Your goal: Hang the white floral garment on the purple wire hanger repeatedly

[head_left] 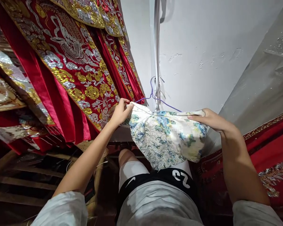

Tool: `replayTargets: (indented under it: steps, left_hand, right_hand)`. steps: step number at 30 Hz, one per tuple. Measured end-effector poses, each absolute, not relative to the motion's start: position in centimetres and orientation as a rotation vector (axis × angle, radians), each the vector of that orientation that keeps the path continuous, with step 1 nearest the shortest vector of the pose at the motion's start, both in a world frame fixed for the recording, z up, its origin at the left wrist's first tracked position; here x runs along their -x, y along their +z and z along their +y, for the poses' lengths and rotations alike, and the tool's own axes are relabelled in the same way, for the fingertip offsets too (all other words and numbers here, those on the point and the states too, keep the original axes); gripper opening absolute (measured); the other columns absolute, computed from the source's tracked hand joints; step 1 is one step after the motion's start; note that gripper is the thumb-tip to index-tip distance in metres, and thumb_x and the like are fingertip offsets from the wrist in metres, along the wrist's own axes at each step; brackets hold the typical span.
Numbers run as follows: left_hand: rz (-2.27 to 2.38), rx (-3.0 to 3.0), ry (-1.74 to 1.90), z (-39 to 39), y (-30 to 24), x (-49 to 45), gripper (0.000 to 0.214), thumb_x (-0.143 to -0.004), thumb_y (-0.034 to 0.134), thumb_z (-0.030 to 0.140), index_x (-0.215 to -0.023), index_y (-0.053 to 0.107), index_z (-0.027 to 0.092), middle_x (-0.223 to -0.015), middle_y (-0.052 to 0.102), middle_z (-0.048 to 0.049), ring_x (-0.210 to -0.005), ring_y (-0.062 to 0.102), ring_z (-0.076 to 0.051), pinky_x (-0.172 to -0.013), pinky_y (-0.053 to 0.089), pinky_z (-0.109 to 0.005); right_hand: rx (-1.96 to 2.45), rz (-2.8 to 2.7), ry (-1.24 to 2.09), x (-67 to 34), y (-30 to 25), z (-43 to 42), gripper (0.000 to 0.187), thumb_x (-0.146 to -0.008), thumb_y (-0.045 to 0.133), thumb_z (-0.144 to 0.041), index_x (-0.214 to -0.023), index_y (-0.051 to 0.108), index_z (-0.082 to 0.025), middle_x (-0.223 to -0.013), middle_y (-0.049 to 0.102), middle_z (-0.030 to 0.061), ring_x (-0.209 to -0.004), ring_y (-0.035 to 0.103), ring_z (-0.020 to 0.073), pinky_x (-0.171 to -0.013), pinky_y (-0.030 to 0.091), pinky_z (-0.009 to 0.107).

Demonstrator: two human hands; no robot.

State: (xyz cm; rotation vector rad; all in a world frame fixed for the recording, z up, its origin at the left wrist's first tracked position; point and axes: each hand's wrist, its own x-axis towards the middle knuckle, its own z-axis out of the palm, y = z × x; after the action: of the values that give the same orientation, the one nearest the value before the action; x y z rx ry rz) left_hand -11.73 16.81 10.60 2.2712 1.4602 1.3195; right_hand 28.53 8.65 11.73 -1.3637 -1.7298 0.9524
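Note:
A white garment with a blue, green and yellow floral print hangs spread between my two hands, in front of my lap. My left hand pinches its upper left corner between thumb and fingers. At the opposite top corner, my right hand grips the edge, thumb towards me. Behind the garment's top edge shows a purple wire hanger, its hook pointing up. The lower part of the hanger is hidden by the cloth. A small fastening seems to sit at the middle of the top edge.
Red embroidered cloths with gold and silver sequins hang at the left. Ahead is a white wall with a vertical pipe. Wooden slats stand low on the left. More red embroidered fabric lies at the right.

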Motion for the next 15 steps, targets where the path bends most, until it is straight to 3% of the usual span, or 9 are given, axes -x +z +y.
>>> replayTargets:
  steps: [4, 9, 12, 15]
  left_hand:
    - [1.401, -2.288, 1.321, 16.5, 11.0, 11.5, 0.027, -0.097, 0.053, 0.045, -0.099, 0.06, 0.019, -0.087, 0.067, -0.0042, -0.078, 0.06, -0.019, -0.075, 0.047, -0.032]
    - [1.213, -2.421, 1.271, 16.0, 12.0, 9.5, 0.032, -0.101, 0.045, 0.037, -0.115, 0.065, 0.018, -0.116, 0.072, -0.0086, -0.105, 0.065, -0.022, -0.094, 0.049, -0.034]
    - [1.194, -2.466, 1.239, 16.1, 12.1, 9.0, 0.033, -0.101, 0.043, 0.035, -0.117, 0.066, 0.018, -0.119, 0.072, -0.0087, -0.109, 0.064, -0.022, -0.098, 0.048, -0.034]
    - [1.263, -2.442, 1.207, 16.3, 12.0, 9.5, 0.031, -0.1, 0.043, 0.035, -0.109, 0.067, 0.018, -0.108, 0.074, -0.0071, -0.098, 0.066, -0.022, -0.089, 0.049, -0.032]
  right_hand:
    - [1.344, -1.675, 1.131, -29.0, 12.2, 8.8, 0.042, -0.059, 0.091, -0.054, -0.07, 0.078, -0.016, -0.071, 0.074, 0.0083, -0.061, 0.063, 0.0206, -0.052, 0.045, 0.03]
    - [1.087, -1.45, 1.328, -25.5, 12.1, 9.9, 0.047, -0.045, 0.095, -0.053, -0.068, 0.071, -0.02, -0.065, 0.068, 0.0051, -0.06, 0.065, 0.0225, -0.057, 0.052, 0.034]
    - [1.028, -1.279, 1.366, -22.4, 11.3, 10.3, 0.044, -0.06, 0.088, -0.058, -0.074, 0.065, -0.023, -0.066, 0.067, 0.0032, -0.063, 0.066, 0.0232, -0.063, 0.055, 0.036]
    - [1.072, -1.289, 1.356, -21.6, 10.9, 11.1, 0.044, -0.072, 0.075, -0.065, -0.072, 0.058, -0.024, -0.064, 0.063, 0.0043, -0.063, 0.064, 0.0239, -0.063, 0.055, 0.038]
